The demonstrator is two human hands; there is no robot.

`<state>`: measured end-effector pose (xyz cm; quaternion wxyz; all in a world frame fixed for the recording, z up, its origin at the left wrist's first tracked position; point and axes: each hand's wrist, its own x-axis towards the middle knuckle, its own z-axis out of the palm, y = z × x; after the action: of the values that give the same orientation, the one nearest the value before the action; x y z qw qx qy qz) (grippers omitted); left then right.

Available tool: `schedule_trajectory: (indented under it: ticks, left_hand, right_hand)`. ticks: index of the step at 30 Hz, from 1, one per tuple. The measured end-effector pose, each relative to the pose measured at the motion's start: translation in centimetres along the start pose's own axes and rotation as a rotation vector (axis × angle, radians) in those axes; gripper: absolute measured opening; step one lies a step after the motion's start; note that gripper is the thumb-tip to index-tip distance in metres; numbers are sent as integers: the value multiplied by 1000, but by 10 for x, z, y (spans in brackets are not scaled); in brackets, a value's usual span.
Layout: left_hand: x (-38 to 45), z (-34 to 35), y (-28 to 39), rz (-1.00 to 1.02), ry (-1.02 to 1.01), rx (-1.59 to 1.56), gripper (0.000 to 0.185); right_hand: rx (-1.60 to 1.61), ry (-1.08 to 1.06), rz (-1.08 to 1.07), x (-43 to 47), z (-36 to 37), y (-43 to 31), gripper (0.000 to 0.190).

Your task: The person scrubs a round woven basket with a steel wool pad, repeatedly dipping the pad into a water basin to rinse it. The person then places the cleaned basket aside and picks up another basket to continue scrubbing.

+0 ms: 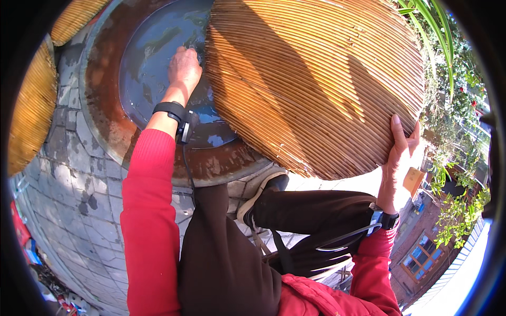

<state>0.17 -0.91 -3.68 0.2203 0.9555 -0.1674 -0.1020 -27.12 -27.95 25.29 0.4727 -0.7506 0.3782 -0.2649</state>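
A round panel of tightly laid plant stalks [316, 91] fills the upper right of the head view, tilted and partly over a round basin [104, 79]. My right hand [399, 158] holds the panel's lower right edge, thumb on the stalk face and fingers behind. Greyish water [138, 75] stands in the basin, with blurred patches that could be reflections or floating matter. Close to the panel's left edge, my left hand [185, 68] hovers over or at the water with fingers curled. Whatever is between those fingers is hidden. Each wrist carries a black strap with a small device.
Two more stalk panels [33, 114] [75, 19] lie at the left. Grey stone paving [85, 189] surrounds the basin. My shoe [261, 193] is near its rim. Green plants [446, 51] grow at the right. Cables hang from both wrist devices.
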Motion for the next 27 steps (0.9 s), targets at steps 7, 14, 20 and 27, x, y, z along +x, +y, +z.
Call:
schedule_trajectory:
  ticks: [7, 14, 20, 27]
  left_hand:
    - [-13, -4, -9, -373, -210, -541, 46]
    - [-121, -54, 125, 345, -45, -707, 32]
    - [-95, -16, 99, 525, 162, -526, 33]
    - [-13, 0, 0, 26, 19, -120, 39]
  right_hand:
    - [21, 4, -9, 1, 0, 2, 51]
    - [19, 22, 76, 1, -1, 1, 51]
    - [26, 3, 45, 1, -1, 0, 49]
    - [3, 18, 4, 2, 3, 0, 46]
